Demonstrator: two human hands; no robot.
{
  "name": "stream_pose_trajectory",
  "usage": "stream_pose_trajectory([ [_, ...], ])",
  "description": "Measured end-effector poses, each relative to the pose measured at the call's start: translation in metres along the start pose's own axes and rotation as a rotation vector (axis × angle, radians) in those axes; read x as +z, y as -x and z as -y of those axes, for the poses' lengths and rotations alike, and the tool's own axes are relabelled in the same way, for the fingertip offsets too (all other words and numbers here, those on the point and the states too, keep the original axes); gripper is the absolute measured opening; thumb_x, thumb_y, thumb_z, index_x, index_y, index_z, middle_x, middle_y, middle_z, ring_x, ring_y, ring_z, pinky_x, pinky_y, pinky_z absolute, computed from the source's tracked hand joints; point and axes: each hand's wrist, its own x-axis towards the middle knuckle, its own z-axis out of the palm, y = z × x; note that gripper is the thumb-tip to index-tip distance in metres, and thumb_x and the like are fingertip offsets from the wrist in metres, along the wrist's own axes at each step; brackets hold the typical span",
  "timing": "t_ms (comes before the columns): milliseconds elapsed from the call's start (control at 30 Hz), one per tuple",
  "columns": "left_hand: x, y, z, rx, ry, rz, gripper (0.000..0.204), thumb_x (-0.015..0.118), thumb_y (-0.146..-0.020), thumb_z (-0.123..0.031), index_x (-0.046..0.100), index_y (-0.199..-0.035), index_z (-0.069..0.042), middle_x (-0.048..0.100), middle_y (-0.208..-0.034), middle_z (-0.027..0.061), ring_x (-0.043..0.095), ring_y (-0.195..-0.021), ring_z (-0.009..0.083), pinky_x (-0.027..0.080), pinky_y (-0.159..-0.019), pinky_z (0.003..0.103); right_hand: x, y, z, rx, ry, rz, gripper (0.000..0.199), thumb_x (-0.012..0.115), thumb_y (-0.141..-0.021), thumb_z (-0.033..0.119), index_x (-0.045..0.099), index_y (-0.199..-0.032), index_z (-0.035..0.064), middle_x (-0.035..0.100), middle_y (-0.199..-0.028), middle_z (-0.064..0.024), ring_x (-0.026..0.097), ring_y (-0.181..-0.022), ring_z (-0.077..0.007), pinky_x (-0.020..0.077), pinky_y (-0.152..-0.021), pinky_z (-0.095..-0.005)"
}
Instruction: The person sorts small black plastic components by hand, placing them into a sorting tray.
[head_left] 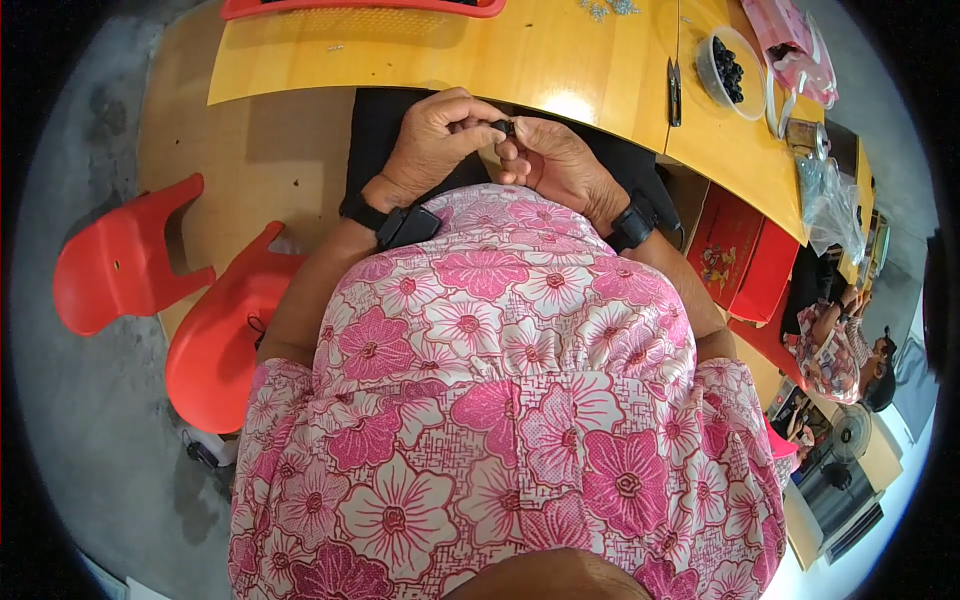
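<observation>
Pinching with left hand a small black piece, held just beside the near edge of yellow table, pinching it also with right hand, slim black tool, clear bowl of black pieces, pink bag farther right.

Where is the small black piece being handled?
In the head view, at upper centre, the small black piece is held between the left hand and right hand, near the yellow table.

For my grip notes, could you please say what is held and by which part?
The left hand and right hand pinch a small black piece; its gripped part is unclear.
</observation>
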Motion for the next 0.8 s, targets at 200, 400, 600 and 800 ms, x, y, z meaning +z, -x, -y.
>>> stream_pose_trajectory([
  [200, -0.0011, -0.0001, 0.0045, 0.023, -0.036, 0.0, 0.017, 0.069, -0.077, -0.005, 0.068, -0.094, -0.003, 0.056, -0.076, 0.0011, 0.052, -0.07, 0.0092, 0.042, -0.064, 0.022, -0.004, -0.0021, -0.0023, -0.011, 0.018, 0.028, 0.031, 0.059, -0.089, 0.034, 0.059, -0.092, 0.0025, 0.059, -0.075, -0.0021, 0.053, -0.063, -0.0107, 0.0491, -0.071, -0.0295],
  [400, -0.0037, -0.0004, 0.0034, 0.005, -0.026, 0.051, 0.016, 0.068, -0.079, -0.006, 0.068, -0.094, -0.002, 0.058, -0.079, 0.0027, 0.054, -0.075, 0.0105, 0.044, -0.068, 0.023, -0.0064, -0.0022, -0.0026, -0.022, 0.056, 0.059, 0.032, 0.059, -0.089, 0.033, 0.059, -0.093, 0.0019, 0.059, -0.075, -0.0023, 0.052, -0.062, -0.0101, 0.0491, -0.072, -0.0301],
  [600, -0.0042, 0.0008, 0.0048, -0.007, 0.014, 0.066, 0.017, 0.068, -0.079, -0.007, 0.068, -0.095, -0.002, 0.058, -0.079, 0.0029, 0.054, -0.076, 0.0106, 0.044, -0.069, 0.023, -0.0068, -0.0035, -0.003, -0.011, 0.053, 0.047, 0.032, 0.058, -0.089, 0.033, 0.059, -0.094, 0.0011, 0.06, -0.077, -0.0026, 0.053, -0.063, -0.0103, 0.0501, -0.074, -0.031],
  [800, -0.0032, 0.001, 0.006, -0.012, -0.019, 0.037, 0.016, 0.066, -0.08, -0.005, 0.068, -0.096, -0.002, 0.059, -0.08, 0.003, 0.055, -0.077, 0.011, 0.044, -0.07, 0.023, -0.0051, -0.0062, -0.0038, 0.013, 0.012, 0.034, 0.031, 0.056, -0.091, 0.032, 0.058, -0.095, 0.0014, 0.059, -0.079, -0.0029, 0.053, -0.064, -0.0105, 0.05, -0.072, -0.0304],
])
